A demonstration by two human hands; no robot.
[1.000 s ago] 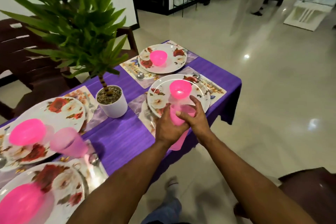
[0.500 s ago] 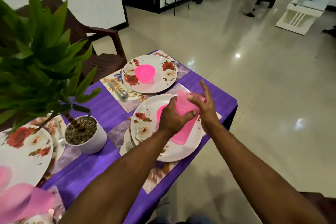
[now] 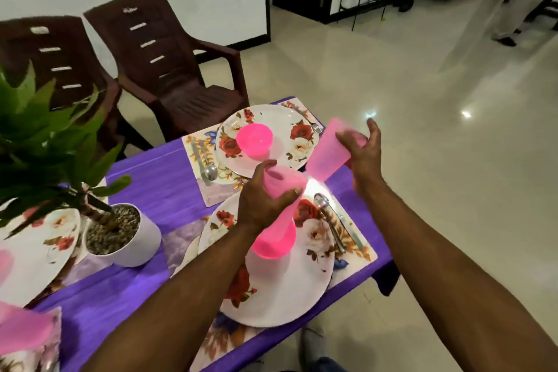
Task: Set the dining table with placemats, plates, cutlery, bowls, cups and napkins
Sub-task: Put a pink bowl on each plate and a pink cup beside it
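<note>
Head view: your left hand [image 3: 265, 205] grips a pink cup [image 3: 279, 211] around its upper part, fingers and thumb curled round it, over the near plate [image 3: 280, 290]. The cup tilts, its wide end low over the plate; whether it touches the plate you cannot tell. Your right hand [image 3: 363, 151] holds a second pink cup [image 3: 327, 154], thumb across its side, lifted clear of the worktop [image 3: 157, 187] near the far right corner. The two cups are apart.

Near plate sits on a floral placemat [image 3: 359, 248]; a spoon [image 3: 327, 217] and a knife [image 3: 350, 229] lie on the mat to the plate's right. Far plate [image 3: 290, 124] carries a pink bowl [image 3: 254, 139], with another spoon [image 3: 208, 169] on its mat at left.

White pot with a green plant [image 3: 120, 235] stands left of the near plate on the purple cloth. Two brown plastic chairs [image 3: 169, 63] stand beyond the worktop.
</note>
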